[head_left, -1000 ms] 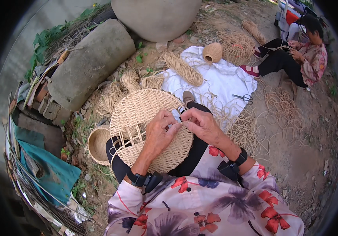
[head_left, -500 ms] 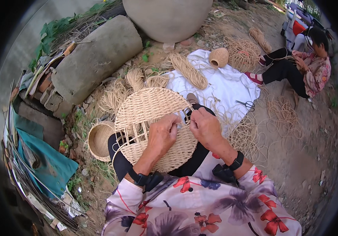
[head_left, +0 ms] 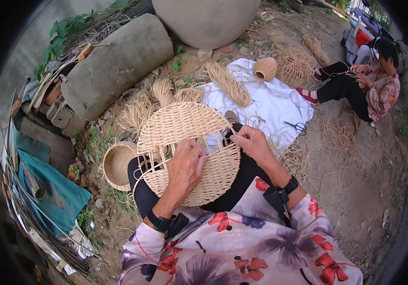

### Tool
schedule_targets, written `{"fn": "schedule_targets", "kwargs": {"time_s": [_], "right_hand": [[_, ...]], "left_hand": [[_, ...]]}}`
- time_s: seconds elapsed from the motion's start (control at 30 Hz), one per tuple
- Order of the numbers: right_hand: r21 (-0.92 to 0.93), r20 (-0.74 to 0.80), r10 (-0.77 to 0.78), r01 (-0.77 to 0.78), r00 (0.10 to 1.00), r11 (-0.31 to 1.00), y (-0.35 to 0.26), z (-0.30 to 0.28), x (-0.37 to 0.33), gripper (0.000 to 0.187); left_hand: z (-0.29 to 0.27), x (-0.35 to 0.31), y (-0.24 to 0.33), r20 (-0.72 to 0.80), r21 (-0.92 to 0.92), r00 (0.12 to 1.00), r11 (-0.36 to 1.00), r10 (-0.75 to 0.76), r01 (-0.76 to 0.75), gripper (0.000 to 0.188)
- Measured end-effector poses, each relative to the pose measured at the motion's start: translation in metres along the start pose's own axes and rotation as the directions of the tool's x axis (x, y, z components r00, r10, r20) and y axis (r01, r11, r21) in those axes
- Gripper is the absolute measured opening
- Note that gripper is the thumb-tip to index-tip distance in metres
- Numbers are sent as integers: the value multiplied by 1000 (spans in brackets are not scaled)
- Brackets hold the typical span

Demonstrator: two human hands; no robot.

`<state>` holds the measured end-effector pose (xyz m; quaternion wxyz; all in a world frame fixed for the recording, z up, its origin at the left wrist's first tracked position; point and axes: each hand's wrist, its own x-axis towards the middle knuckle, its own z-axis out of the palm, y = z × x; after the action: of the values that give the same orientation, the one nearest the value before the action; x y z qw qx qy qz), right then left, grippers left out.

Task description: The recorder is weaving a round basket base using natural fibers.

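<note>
A round woven straw-cord piece (head_left: 185,123) lies across my lap, with an open gap of bare strands between its upper and lower halves. My left hand (head_left: 186,164) is curled over the lower half, its fingertips closed at the edge of the gap; the grip's far side is hidden. At the piece's right rim, my right hand (head_left: 255,146) has thumb and forefinger pinched together by the end of the gap. What sits in that pinch is too small to make out. Loose cord ends hang from the left side of the gap.
A white cloth (head_left: 280,111) bears a cord hank (head_left: 228,84), a small woven pot (head_left: 264,70) and scissors (head_left: 295,127). A round basket (head_left: 120,166) stands left of my knee. Cord coils (head_left: 293,65) lie around. Another person (head_left: 379,83) sits right, handling cord.
My right hand has moved a little right, away from my left, and its fingers show more. The left hand has shifted slightly left and down along the woven piece.
</note>
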<state>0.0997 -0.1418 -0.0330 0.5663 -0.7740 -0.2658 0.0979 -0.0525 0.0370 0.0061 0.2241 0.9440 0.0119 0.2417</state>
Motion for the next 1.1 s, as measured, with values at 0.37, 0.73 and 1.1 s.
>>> {"fn": "schedule_targets", "kwargs": {"time_s": [0.37, 0.73, 1.1], "right_hand": [[-202, 82, 91, -73, 993, 977, 7, 0, -11, 23], [-232, 125, -483, 499, 866, 835, -13, 21, -20, 11], [-18, 46, -274, 275, 961, 961, -3, 5, -5, 18]], "left_hand": [[13, -7, -14, 84, 7, 996, 1000, -1, 1, 10], [15, -1, -14, 81, 73, 996, 997, 22, -28, 12], [7, 3, -15, 178, 39, 984, 999, -5, -2, 11]]}}
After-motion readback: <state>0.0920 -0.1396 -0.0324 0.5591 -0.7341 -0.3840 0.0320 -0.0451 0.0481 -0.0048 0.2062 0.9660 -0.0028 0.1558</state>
